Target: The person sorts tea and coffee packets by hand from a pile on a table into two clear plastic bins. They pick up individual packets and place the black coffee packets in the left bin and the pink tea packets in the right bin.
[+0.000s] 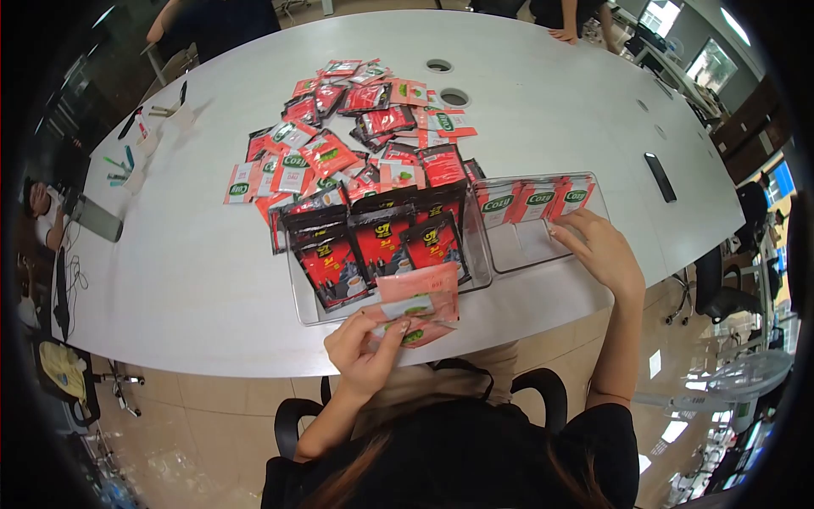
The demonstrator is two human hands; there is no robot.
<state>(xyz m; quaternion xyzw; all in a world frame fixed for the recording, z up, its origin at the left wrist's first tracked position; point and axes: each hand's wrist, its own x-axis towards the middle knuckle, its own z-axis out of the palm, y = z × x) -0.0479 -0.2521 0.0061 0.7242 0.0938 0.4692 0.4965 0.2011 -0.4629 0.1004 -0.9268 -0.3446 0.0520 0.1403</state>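
Observation:
My left hand [366, 352] is closed on a few pink tea sachets [420, 305], pinched at their left end, over the front edge of the left tray. That clear plastic tray [309, 320] holds upright rows of black-and-red coffee sachets [335, 267]. My right hand [602, 254] reaches into the clear right tray [530, 246], thumb and fingers a little apart. Its fingertips are right at the lower edge of the rightmost of the pink-and-white Cozy tea sachets [537, 200], which stand in a row along the tray's back.
A loose heap of mixed tea and coffee sachets [326, 157] lies behind the trays. A black phone [660, 177] is to the right, a grey bottle [95, 219] and pen cups [133, 176] to the left. Two round holes [454, 97] pierce the white table [543, 102]. Other people are at its far side.

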